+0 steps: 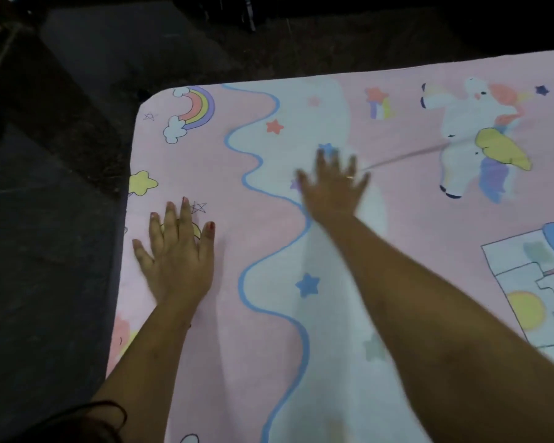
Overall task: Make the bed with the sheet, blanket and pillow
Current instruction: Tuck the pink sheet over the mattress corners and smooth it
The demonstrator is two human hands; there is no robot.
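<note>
Sheet [269, 314], pink with cartoon prints, lies spread flat under both palms. Left hand [176, 254] presses it with fingers straight and apart, beside the bed's corner. Right hand [331, 187], blurred, fingers splayed, rests farther in; a unicorn print [467, 135] lies beyond it.

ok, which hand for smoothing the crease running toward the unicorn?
Right, probably. The right hand lies flat on the sheet with the crease starting beside its fingers; the left hand rests flat near the sheet's left edge, well away from it.
</note>
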